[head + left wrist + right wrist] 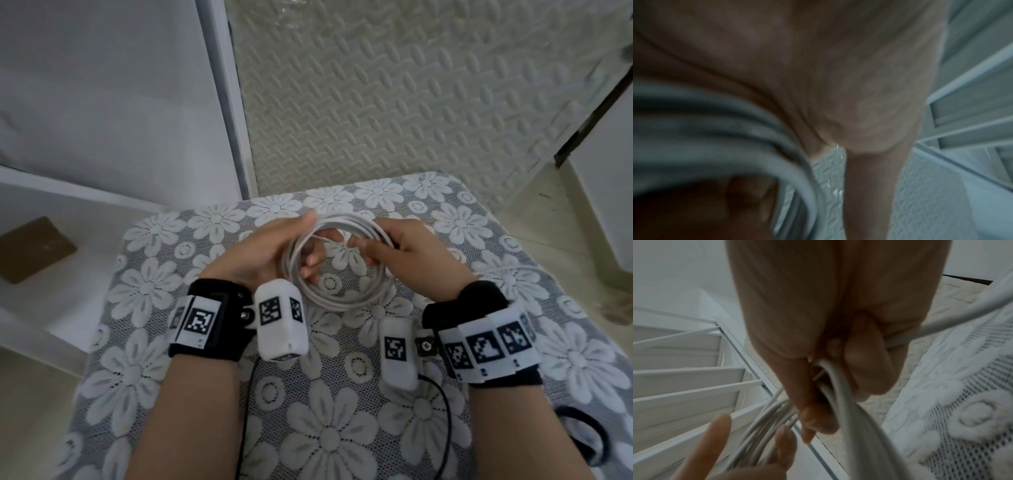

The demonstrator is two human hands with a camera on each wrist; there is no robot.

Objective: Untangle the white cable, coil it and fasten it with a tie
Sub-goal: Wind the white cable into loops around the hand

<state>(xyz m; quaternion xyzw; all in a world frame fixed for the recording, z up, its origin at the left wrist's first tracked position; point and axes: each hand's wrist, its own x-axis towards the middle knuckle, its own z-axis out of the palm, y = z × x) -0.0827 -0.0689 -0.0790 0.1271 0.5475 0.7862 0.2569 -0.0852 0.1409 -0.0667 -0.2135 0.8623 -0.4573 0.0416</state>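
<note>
At the centre of the head view the white cable (337,263) is already wound into a round coil of several loops, held just above the lace-covered bench (479,359). The left hand (263,253) holds the coil's left side, thumb over the top and fingers through the ring. The right hand (411,253) has its grip closed around the strands on the right; the right wrist view shows fingers curled over them. A loose strand (513,270) trails right over the lace, so the coiling seems nearly done. No tie is visible; fastening remains. No containers appear.
</note>
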